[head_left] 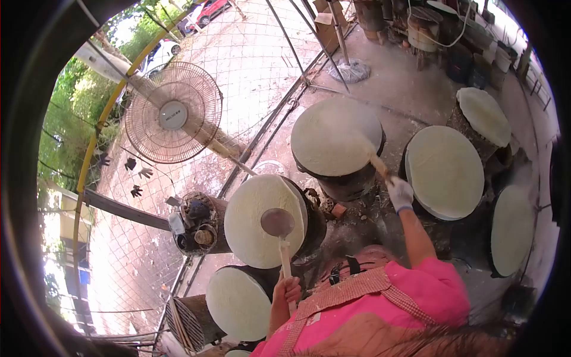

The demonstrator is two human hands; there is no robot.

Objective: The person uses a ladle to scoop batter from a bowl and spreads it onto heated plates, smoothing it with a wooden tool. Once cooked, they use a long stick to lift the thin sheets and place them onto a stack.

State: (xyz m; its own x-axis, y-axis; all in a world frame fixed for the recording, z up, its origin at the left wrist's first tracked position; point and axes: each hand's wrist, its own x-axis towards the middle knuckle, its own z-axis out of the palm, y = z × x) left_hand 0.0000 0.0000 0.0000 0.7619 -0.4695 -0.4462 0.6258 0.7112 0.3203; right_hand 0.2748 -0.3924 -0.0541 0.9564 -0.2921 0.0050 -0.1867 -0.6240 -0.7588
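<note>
My left hand (286, 290), bare, is wrapped round the wooden handle of a round metal scoop (278, 222). The scoop's disc is over a large round griddle covered with pale batter (253, 217). On my right hand (399, 194) is a white glove, closed on a short brush-like tool (379, 165). Its tip reaches the right edge of another pale, batter-covered round griddle (333, 137), where steam or dust blurs the surface. Right of my right hand lies a third pale round sheet (444, 172).
More pale rounds sit at the lower left (238, 303), far right (513, 231) and upper right (483, 116). A fan (173, 113) stands at the left by a wire fence. A cluttered drum (202, 223), a brick (338, 210) and a mop (351, 71) are around.
</note>
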